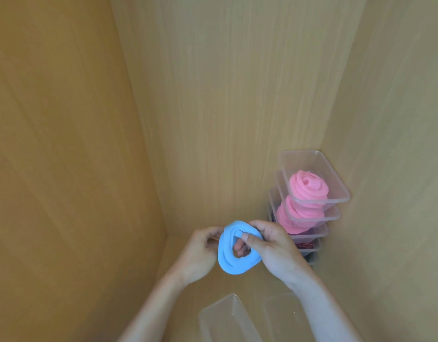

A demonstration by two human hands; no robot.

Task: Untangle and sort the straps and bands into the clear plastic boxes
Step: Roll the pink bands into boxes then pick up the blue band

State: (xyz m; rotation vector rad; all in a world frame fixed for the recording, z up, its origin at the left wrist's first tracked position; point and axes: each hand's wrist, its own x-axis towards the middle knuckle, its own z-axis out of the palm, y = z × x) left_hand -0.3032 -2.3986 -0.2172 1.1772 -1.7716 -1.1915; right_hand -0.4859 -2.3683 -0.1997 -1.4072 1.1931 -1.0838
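Here, a blue band (225,264), wound into a loose coil, is gripped from both sides. Its left edge is wrapped by the curled left hand (200,251), and its right side is pinched by the right hand (274,248). Just right of the right hand, pink bands (309,187) are held in stacked clear boxes (337,185). Below the wrists, two more clear boxes (214,314) are seen.
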